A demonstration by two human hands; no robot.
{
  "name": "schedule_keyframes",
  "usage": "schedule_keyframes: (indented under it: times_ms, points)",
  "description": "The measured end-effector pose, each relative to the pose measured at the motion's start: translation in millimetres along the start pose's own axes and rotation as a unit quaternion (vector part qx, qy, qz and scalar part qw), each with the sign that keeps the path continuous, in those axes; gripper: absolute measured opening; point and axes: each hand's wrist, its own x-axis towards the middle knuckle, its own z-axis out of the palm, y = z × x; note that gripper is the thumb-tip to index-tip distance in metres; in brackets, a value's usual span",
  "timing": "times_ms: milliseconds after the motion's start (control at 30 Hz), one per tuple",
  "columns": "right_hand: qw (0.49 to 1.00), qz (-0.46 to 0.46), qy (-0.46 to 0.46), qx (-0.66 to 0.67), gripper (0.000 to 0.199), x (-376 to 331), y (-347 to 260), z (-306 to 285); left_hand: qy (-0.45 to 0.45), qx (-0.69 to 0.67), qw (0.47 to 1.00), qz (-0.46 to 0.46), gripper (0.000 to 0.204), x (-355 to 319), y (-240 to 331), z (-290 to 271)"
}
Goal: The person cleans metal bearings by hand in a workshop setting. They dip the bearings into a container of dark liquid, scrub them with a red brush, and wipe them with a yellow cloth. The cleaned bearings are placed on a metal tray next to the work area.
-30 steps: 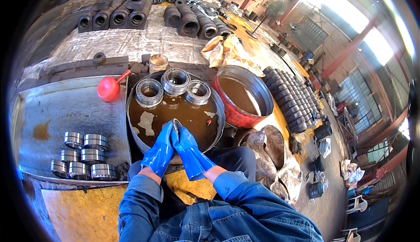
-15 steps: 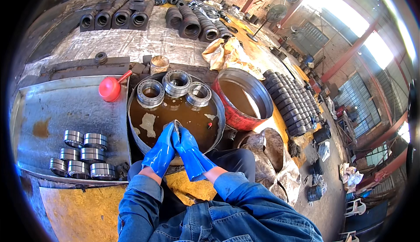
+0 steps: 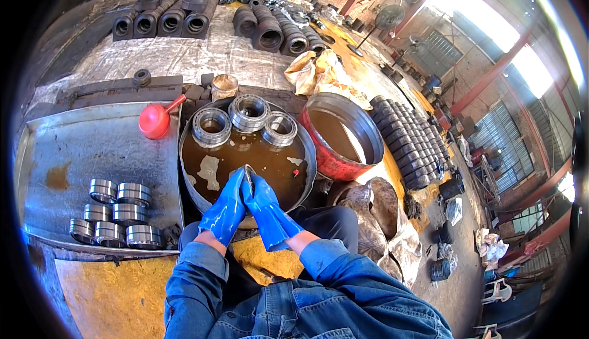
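My left hand (image 3: 224,210) and my right hand (image 3: 265,215), both in blue rubber gloves, come together over the near side of a round tub (image 3: 311,167) of brown liquid. Closed between them is a metal ring (image 3: 248,171), of which only a thin curved edge shows above the fingers; the gloves hide the rest. Three bearings sit at the tub's far side: a left one (image 3: 201,135), a middle one (image 3: 238,117) and a right one (image 3: 270,135). A scrap of red (image 3: 295,172) floats on the liquid right of my hands.
Left of the tub, a metal tray (image 3: 80,149) carries several shiny steel rings (image 3: 129,214) and a red dipper (image 3: 153,122). A red drum (image 3: 331,162) of brown liquid stands right, with a dirty sack (image 3: 402,241) nearer me. Stacked dark rings (image 3: 408,142) lie beyond.
My hands stay together on the metal ring, with hardly any shift. The whole view has tilted very slightly.
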Motion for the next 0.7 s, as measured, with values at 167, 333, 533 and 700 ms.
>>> schedule_keyframes:
  times_ms: [167,333,533,700]
  points:
    - [1.0,0.007,0.005,-0.009,0.058,1.8,1.2,-0.1,-0.02,-0.009,1.0,-0.006,0.017,15.1,-7.6,-12.3]
    - [1.0,0.0,0.017,-0.009,0.059,1.3,11.8,1.7,0.01,-0.01,1.0,-0.015,0.019,-0.1,-6.0,0.5]
    - [1.0,-0.021,0.017,0.004,0.057,-0.5,2.1,2.0,0.06,0.008,0.998,0.015,0.022,-8.7,4.5,8.3]
    - [1.0,-0.007,0.019,0.0,0.056,-2.5,3.0,-2.1,0.047,-0.006,0.999,-0.012,0.019,-18.0,7.6,17.3]
